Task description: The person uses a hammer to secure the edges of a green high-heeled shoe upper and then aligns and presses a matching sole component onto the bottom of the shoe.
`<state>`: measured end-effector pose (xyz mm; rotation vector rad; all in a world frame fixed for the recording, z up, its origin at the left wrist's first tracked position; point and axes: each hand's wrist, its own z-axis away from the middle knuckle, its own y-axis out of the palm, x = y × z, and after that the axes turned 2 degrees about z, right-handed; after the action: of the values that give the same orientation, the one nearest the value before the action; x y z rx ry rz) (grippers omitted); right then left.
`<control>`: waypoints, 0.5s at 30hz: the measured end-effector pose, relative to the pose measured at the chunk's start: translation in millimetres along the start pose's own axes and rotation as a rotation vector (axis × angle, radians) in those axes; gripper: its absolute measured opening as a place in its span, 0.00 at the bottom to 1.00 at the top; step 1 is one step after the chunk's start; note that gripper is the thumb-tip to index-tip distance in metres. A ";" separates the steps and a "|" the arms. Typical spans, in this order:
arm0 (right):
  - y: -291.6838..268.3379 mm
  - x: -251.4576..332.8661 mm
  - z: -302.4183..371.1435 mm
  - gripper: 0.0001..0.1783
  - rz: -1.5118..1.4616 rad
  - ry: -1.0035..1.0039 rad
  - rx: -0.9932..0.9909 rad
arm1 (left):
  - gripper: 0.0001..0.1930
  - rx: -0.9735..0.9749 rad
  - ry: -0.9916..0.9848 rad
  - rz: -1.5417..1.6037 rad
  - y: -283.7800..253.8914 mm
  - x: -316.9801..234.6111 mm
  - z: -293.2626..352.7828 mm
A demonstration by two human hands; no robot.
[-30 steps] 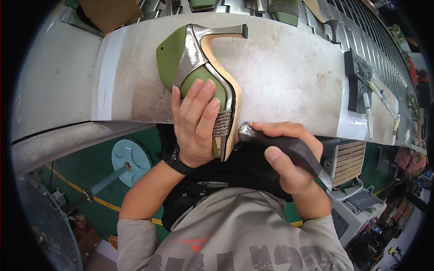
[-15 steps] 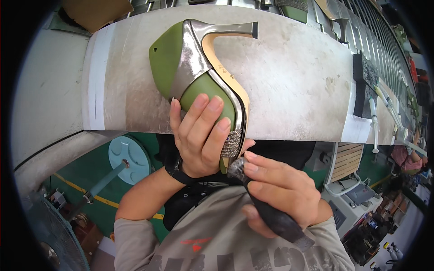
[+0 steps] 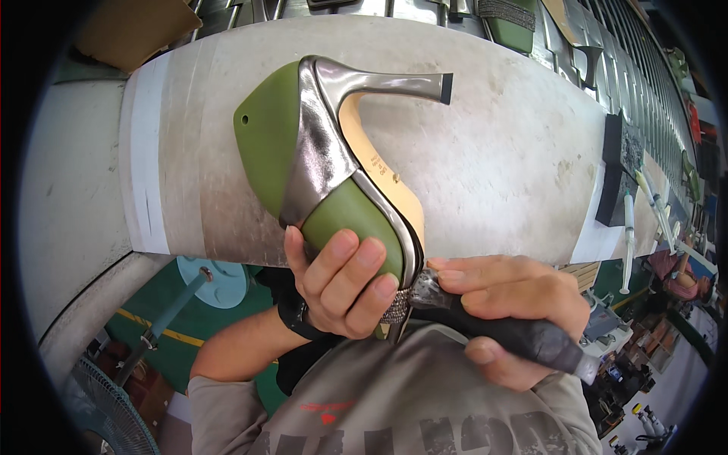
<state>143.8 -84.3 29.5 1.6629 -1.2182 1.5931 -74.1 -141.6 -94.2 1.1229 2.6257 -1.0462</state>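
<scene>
A high-heeled shoe [image 3: 326,155] in shiny pewter-coloured material sits on a green shoe last [image 3: 267,135]. Its tan sole faces right and its slim heel [image 3: 394,82] points right. My left hand [image 3: 345,284] is closed round the toe half, fingers across the green last. A glittery strap [image 3: 396,307] shows just past the fingertips. My right hand [image 3: 523,303] grips a dark-handled tool [image 3: 516,334] with a pale, flat metal end. The tool's other end, shiny and grey, meets the sole's edge beside the strap. Whether it presses there I cannot tell. The shoe's toe is partly hidden.
The shoe is over a pale, worn work surface [image 3: 516,174]. On its right are a black block [image 3: 622,171] and syringes [image 3: 629,243]. Metal rollers with another green last [image 3: 509,23] run behind. A fan [image 3: 114,402] stands lower left; a person [image 3: 677,277] is far right.
My right hand has moved up and to the right, and the tool lies flatter. Its grey end has shifted from near the toe tip to beside the strap. The view has shifted slightly.
</scene>
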 end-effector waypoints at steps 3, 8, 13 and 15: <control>-7.2 -9.0 -7.1 0.17 -0.159 0.108 0.003 | 0.18 -0.008 -0.008 -0.008 2.6 -0.5 1.9; -19.6 -4.1 -43.0 0.19 -0.253 0.513 0.011 | 0.18 -0.031 -0.023 -0.014 5.8 -1.3 4.9; -25.7 -0.8 -83.6 0.19 -0.179 0.632 0.104 | 0.17 -0.043 -0.029 -0.009 6.7 -3.0 2.6; -19.6 1.9 -92.2 0.18 -0.156 0.603 0.125 | 0.17 -0.036 -0.037 -0.002 4.4 -4.2 2.5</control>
<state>115.7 3.2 50.5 1.1694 -0.6757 1.9041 -68.6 -143.6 -97.1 1.0825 2.6070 -1.0059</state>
